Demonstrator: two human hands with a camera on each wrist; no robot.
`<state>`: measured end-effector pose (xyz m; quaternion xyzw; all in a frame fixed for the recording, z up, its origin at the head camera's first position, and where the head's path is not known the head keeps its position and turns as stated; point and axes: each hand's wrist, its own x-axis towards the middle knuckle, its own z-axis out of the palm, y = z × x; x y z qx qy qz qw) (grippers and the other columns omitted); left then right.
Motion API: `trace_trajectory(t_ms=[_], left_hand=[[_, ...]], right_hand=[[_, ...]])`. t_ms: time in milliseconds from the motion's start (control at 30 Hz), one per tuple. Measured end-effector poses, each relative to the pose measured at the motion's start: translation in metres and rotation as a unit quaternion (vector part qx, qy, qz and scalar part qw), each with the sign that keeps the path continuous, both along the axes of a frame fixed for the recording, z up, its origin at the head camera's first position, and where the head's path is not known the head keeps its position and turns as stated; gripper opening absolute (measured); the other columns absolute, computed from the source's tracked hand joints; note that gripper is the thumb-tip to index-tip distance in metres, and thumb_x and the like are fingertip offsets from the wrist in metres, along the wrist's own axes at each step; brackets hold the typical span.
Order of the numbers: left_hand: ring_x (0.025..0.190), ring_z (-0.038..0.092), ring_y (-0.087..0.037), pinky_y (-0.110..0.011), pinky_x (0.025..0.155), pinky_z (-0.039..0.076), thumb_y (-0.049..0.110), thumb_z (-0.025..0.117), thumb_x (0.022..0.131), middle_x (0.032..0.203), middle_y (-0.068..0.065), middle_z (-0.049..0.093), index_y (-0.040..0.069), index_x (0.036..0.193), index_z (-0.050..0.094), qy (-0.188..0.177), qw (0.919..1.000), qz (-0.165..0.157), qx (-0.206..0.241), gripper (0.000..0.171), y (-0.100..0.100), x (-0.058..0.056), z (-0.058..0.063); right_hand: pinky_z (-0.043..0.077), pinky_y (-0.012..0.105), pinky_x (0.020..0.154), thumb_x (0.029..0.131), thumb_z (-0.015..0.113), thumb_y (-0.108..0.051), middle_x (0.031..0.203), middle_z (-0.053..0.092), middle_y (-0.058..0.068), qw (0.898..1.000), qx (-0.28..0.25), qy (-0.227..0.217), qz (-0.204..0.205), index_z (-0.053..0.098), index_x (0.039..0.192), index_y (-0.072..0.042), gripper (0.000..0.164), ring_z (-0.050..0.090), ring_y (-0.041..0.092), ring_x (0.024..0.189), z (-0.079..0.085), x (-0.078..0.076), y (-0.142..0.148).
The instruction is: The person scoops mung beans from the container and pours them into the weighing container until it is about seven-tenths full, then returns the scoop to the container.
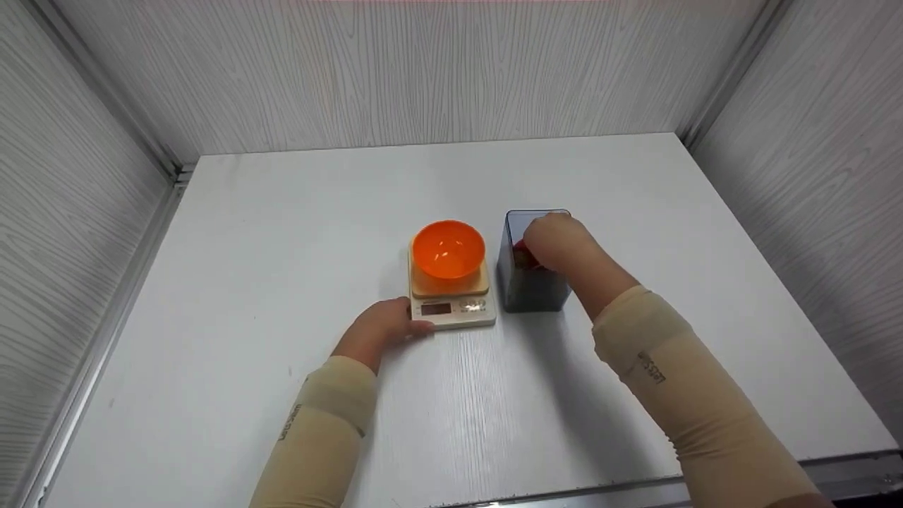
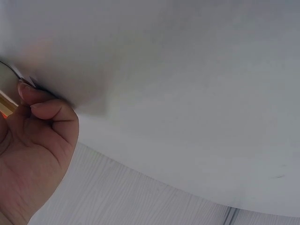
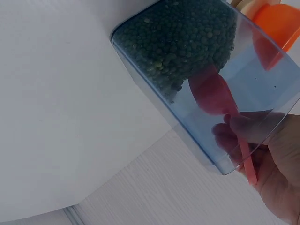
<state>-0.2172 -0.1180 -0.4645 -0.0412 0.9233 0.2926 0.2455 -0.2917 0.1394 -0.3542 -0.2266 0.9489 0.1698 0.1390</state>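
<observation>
A small kitchen scale (image 1: 462, 317) with a display and buttons carries an orange bowl (image 1: 449, 250) on its platform. My left hand (image 1: 384, 324) grips the scale's near left corner, thumb along the front edge; the left wrist view shows its fingers (image 2: 47, 108) curled at the edge. To the right of the scale stands a clear bluish square container (image 1: 534, 295) with small green beans (image 3: 178, 42) inside. Reaching into its mouth, my right hand (image 1: 561, 243) holds a red spoon (image 3: 213, 93) by the handle. The spoon's bowl end meets the beans.
The white table (image 1: 282, 233) is enclosed by pale wood-grain panels at the back (image 1: 423, 77) and both sides. A metal rail (image 1: 846, 473) runs along the near edge. The container stands close beside the scale.
</observation>
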Motion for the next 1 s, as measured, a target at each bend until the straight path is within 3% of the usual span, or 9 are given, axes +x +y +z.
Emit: trace_trajectory(t_ms=[233,400,567,800,1000], left_hand=[[0.114,0.047,-0.026,-0.046,0.102,0.029,0.048,0.068,0.076,0.127,-0.007,0.053,0.016,0.128,0.050,0.005,0.9999,-0.009,0.000,0.064,-0.001,0.001,-0.001],[0.119,0.045,-0.025,-0.046,0.103,0.027,0.049,0.067,0.076,0.130,-0.005,0.051,0.018,0.131,0.048,0.003,0.9999,-0.013,0.001,0.066,-0.001,0.000,-0.002],[0.118,0.045,-0.025,-0.045,0.103,0.028,0.050,0.067,0.076,0.129,-0.005,0.052,0.019,0.131,0.048,0.002,0.9999,-0.010,-0.001,0.066,0.000,0.000,-0.002],[0.112,0.048,-0.024,-0.045,0.102,0.030,0.049,0.068,0.075,0.125,-0.005,0.054,0.017,0.128,0.050,0.007,0.9999,-0.012,0.003,0.064,0.002,0.002,-0.002],[0.112,0.048,-0.024,-0.045,0.102,0.030,0.050,0.068,0.075,0.125,-0.005,0.054,0.017,0.128,0.049,0.006,0.9999,-0.011,0.003,0.066,0.002,0.002,-0.003]], right_hand=[[0.046,0.038,0.069,0.083,0.060,-0.014,0.082,0.058,0.009,0.990,-0.102,-0.057,-0.082,0.064,0.095,-0.006,0.015,0.051,0.025,0.076,-0.005,-0.004,0.014],[0.046,0.039,0.073,0.081,0.063,-0.013,0.092,0.056,0.011,0.984,-0.138,-0.064,-0.091,0.064,0.098,-0.005,0.019,0.051,0.026,0.080,-0.009,-0.009,0.018],[0.046,0.040,0.076,0.081,0.064,-0.011,0.094,0.053,0.013,0.984,-0.157,-0.052,-0.065,0.065,0.094,-0.003,0.015,0.050,0.027,0.081,-0.011,-0.009,0.023],[0.044,0.045,0.088,0.086,0.056,-0.007,0.104,0.055,0.017,0.990,-0.138,-0.014,0.003,0.064,0.098,-0.002,0.016,0.052,0.029,0.092,-0.011,-0.008,0.031],[0.044,0.039,0.081,0.085,0.056,-0.002,0.087,0.054,0.012,0.981,-0.189,0.007,0.033,0.066,0.090,-0.002,0.011,0.046,0.027,0.085,-0.002,-0.011,0.044]])
